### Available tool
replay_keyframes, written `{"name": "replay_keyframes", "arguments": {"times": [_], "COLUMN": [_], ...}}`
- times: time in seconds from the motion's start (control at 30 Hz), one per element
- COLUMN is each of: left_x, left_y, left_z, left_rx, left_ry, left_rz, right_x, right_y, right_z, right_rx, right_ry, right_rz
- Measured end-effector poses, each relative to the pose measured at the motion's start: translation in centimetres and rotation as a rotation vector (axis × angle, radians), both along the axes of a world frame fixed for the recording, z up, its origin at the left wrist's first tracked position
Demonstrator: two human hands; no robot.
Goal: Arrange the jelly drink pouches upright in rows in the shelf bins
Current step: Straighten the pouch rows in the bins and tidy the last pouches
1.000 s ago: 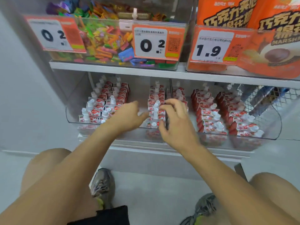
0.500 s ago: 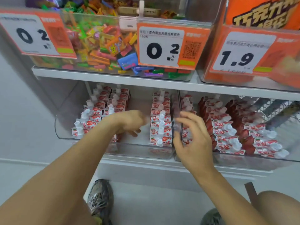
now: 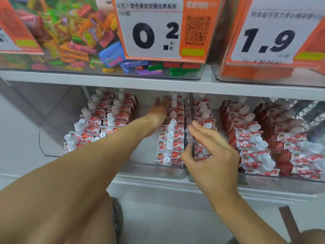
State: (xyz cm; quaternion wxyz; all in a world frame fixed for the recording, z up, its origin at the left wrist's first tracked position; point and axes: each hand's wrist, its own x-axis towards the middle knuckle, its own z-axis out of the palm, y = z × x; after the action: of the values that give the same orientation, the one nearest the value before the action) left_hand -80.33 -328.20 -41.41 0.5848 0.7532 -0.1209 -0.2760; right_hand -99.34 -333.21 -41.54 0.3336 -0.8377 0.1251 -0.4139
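— Starting from the nearest thing, what was the right hand (image 3: pixel 209 155) doing?

— It was in front of the clear divider (image 3: pixel 193 138) where the two shelf bins meet. Its fingers were loosely spread and a little bent, and the thumb was near the divider's front edge. I could not tell if it pinched the divider or a pouch; the picture was blurred there.

— And the left hand (image 3: pixel 159 111)?

— The left arm was stretched far forward into the left bin (image 3: pixel 52 152). The hand lay flat, fingers straight and together, with its side against the middle row of jelly drink pouches (image 3: pixel 169 138), deep at the back. It held nothing.

— How many rows of pouches were there?

— Three rows in the left bin: two at its left side and one beside the divider, with a bare gap between them where the arm passed. The right bin (image 3: pixel 263 182) had about three rows also. The pouches stood with white caps up, some leaning. A single count was not possible.

— And further up?

— Above the shelf stood a candy bin (image 3: pixel 70 50) and two orange price tags, "0.2" (image 3: pixel 158 29) and "1.9" (image 3: pixel 269 36).
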Motion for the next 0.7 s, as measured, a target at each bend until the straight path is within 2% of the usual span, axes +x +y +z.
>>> {"name": "replay_keyframes", "arguments": {"times": [0.1, 0.17, 0.23, 0.37, 0.47, 0.57, 0.7], "left_x": [-0.4, -0.3, -0.1, 0.4, 0.6, 0.4, -0.8], "left_y": [-1.9, -1.9, -1.5, -0.8, 0.2, 1.2, 3.6], "left_z": [-0.1, -0.8, -1.2, -0.7, 0.0, 0.7, 3.5], "left_rx": [0.117, 0.108, 0.060, -0.098, -0.059, 0.037, 0.435], "left_ry": [-0.178, -0.184, -0.167, 0.002, 0.013, 0.068, -0.074], "left_rz": [0.003, -0.012, -0.005, -0.017, -0.112, -0.135, -0.043], "right_x": [0.2, 0.4, 0.4, 0.5, 0.4, 0.3, 0.1], "right_y": [-0.1, -0.2, -0.1, 0.0, 0.0, -0.1, -0.4], "right_z": [-0.1, -0.2, -0.3, -0.4, -0.4, -0.3, -0.1], "right_rx": [0.001, 0.000, 0.006, 0.032, 0.042, 0.076, 0.103], "right_ry": [-0.012, -0.017, -0.031, -0.042, -0.046, -0.048, -0.019], "right_rz": [-0.008, -0.005, -0.002, 0.015, 0.014, 0.036, 0.083]}}
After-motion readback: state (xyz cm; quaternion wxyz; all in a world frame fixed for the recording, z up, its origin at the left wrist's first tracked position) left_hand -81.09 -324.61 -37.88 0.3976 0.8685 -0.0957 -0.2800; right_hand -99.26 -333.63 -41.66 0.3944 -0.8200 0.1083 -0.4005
